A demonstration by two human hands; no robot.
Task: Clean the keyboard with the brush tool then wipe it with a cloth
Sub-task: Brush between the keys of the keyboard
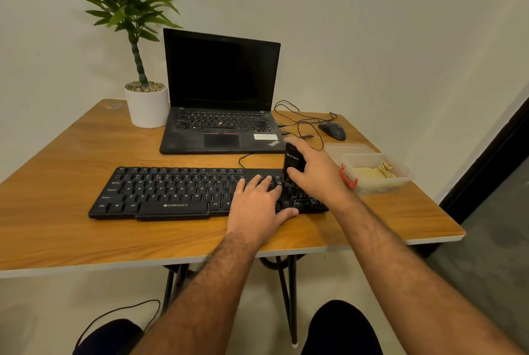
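Observation:
A black keyboard [171, 191] lies across the front of the wooden table [86, 234]. My left hand [259, 205] rests flat on the keyboard's right part, fingers straight, thumb at its front edge. My right hand [317, 171] grips a black brush tool [293, 161] upright, its lower end down on the keys at the keyboard's right end. A beige cloth [375, 172] lies inside a clear plastic box [400, 180] with red clasps, just right of the keyboard.
An open black laptop [221, 91] stands behind the keyboard. A potted plant [146, 105] is at the back left, a black mouse [332, 130] with loose cables at the back right. The box's lid [349, 148] lies behind the box. The table's right edge is close.

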